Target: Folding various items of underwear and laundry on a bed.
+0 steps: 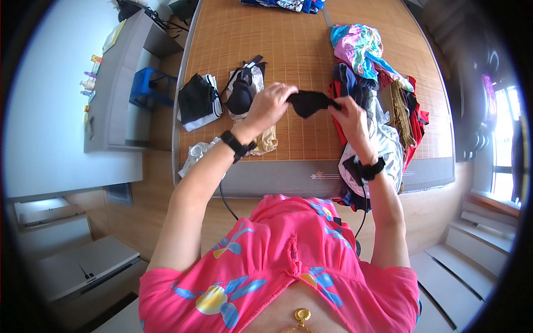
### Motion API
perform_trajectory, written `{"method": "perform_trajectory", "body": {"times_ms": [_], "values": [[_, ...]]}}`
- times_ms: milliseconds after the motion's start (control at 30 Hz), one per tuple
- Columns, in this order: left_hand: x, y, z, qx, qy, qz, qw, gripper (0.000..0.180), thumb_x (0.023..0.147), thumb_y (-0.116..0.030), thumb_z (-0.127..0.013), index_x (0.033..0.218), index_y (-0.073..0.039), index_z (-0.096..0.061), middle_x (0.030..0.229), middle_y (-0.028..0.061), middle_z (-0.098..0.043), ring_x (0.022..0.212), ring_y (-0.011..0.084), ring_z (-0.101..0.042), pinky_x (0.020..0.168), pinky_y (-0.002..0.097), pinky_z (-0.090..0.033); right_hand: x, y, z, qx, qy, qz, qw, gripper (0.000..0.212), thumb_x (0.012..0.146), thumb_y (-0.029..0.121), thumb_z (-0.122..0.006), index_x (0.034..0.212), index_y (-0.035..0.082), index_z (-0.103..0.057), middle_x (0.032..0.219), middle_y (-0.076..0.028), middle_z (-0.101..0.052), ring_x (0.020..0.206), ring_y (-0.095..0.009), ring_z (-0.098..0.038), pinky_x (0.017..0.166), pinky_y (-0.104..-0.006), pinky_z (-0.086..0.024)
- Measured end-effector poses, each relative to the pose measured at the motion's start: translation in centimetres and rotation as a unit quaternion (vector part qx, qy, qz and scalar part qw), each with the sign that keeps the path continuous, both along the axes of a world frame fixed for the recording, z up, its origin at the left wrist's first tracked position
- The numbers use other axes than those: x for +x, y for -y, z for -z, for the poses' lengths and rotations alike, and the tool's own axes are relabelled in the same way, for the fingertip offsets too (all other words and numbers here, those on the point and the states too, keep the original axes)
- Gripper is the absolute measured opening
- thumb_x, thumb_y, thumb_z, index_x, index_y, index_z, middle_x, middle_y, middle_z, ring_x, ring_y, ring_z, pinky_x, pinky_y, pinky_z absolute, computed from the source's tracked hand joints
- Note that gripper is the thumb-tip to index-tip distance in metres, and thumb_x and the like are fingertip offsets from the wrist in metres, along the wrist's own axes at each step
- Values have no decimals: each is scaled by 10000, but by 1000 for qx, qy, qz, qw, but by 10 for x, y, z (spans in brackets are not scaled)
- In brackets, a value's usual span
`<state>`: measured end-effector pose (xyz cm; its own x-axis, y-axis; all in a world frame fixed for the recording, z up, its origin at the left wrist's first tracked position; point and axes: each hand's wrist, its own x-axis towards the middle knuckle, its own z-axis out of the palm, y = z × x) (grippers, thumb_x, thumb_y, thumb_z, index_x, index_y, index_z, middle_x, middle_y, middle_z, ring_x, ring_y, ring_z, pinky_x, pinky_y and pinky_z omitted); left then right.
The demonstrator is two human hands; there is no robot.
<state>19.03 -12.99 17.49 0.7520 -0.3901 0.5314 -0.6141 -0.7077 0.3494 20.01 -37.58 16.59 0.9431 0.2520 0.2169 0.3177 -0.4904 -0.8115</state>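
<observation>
A small black piece of cloth [310,104] is stretched between my two hands above the bamboo mat; its exact kind I cannot make out. My left hand [271,104] pinches its left end, and my right hand [352,117] grips the right end. Just left of my left hand lies a black bra [241,97] on a pale garment. Further left are folded black and white clothes [199,102]. Beige cloth [267,141] shows under my left wrist. Beneath and beside my right hand spreads a loose heap of clothes, with a silvery-white garment [383,152] nearest.
The bamboo mat [302,50] covers a bed with a grey edge [277,177]. A multicoloured garment [358,47] tops the heap's far end. White lacy cloth [197,157] lies near the left corner. A blue stool [145,86] stands by the grey cabinet. Cables hang from both wristbands.
</observation>
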Motion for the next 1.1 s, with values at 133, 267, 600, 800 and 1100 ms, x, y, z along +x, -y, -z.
{"method": "perform_trajectory", "body": {"times_ms": [133,267,600,800,1100], "values": [[-40,4,69,39,-18,8,999,122,760,-16,-608,876,-50,-587,819,77,-594,912,232,-601,879,380,-470,-43,8,66,-34,-46,-13,998,217,769,101,-685,948,11,-601,850,-164,-622,755,-314,-618,658,-358,-493],[-97,5,184,117,-161,13,980,62,780,-71,-544,824,-72,-589,802,81,-585,868,244,-603,908,394,-430,-96,0,187,-105,-187,-27,976,253,740,151,-698,923,1,-608,831,-194,-641,779,-356,-637,683,-396,-500],[-170,4,267,47,-442,7,896,137,756,-100,-622,878,-58,-576,813,136,-612,797,342,-624,707,453,-502,-136,6,249,-201,-396,-147,884,287,723,234,-671,889,2,-640,787,-203,-658,807,-363,-644,739,-436,-502],[-128,-8,254,-123,-494,-75,857,319,766,-187,-695,1020,-23,-593,898,206,-647,857,379,-626,748,429,-494,-80,-2,245,-108,-414,-103,898,225,751,123,-667,844,-67,-590,639,-142,-645,565,-207,-661,534,-289,-516],[-82,-14,313,-176,-372,-290,864,566,809,-361,-683,1165,23,-469,1080,239,-579,988,371,-573,834,425,-464,-53,-19,279,-190,-266,26,945,557,766,247,-694,1213,-15,-492,1192,-238,-539,1097,-389,-522,916,-422,-430]]}}
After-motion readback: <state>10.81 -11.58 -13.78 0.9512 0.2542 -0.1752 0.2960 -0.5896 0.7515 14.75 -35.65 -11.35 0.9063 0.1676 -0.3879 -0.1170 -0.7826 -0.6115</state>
